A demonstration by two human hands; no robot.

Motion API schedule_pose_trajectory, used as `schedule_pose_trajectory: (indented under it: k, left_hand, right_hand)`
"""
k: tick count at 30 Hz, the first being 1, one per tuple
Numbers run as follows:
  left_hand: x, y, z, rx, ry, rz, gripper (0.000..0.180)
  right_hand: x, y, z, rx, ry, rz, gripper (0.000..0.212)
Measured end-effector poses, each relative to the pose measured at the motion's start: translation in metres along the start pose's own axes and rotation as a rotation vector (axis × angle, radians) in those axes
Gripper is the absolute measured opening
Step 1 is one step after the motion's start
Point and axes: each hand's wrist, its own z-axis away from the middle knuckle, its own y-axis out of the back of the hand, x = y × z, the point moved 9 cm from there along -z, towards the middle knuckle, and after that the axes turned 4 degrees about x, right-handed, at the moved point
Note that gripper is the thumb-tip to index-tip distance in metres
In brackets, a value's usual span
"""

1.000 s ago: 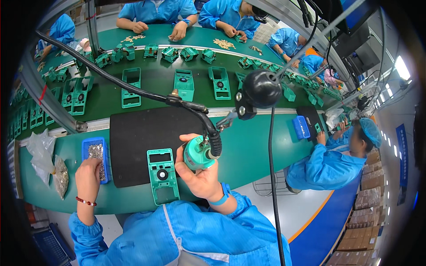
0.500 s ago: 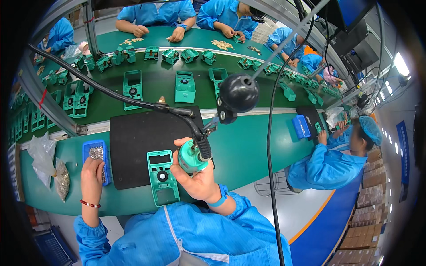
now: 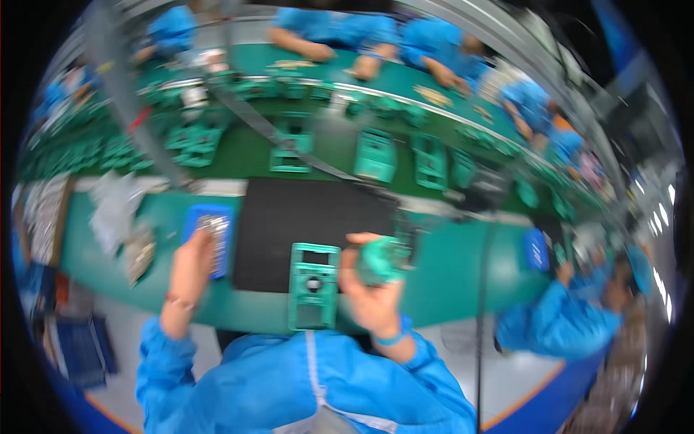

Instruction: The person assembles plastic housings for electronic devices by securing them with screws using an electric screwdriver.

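Observation:
My right hand (image 3: 372, 300) is wrapped round a green, round-bodied electric screwdriver (image 3: 382, 260), held just right of a green plastic housing (image 3: 327, 289). That housing lies at the near edge of the bench, partly on a black mat (image 3: 289, 217), with rectangular openings and a dark round part in its middle. My left hand (image 3: 191, 267) reaches over a blue tray (image 3: 226, 246) of small metal pieces that look like screws. Its fingers are drawn together at the tray; blur hides what is between them. The screwdriver's tip cannot be made out.
Clear plastic bags (image 3: 116, 210), one with small pieces (image 3: 139, 253), lie left of the tray. Beyond the mat, green housings (image 3: 376, 155) stand along a dark green strip. A black cable (image 3: 483, 311) hangs at the right. Co-workers sit opposite and at the right (image 3: 560, 318).
The view has swung left and blurred, so the bench appears farther right. My left hand stays at the tray; my right hand still holds the screwdriver, now a little farther from the housing.

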Motion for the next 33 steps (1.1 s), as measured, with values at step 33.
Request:
schedule_pose_trajectory:
  k: [33]
  left_hand:
    - [-0.020, 0.062, 0.028, 0.382, 0.022, 0.130, 0.009]
  right_hand:
    - [-0.011, 0.019, 0.004, 0.050, 0.158, 0.169, 0.034]
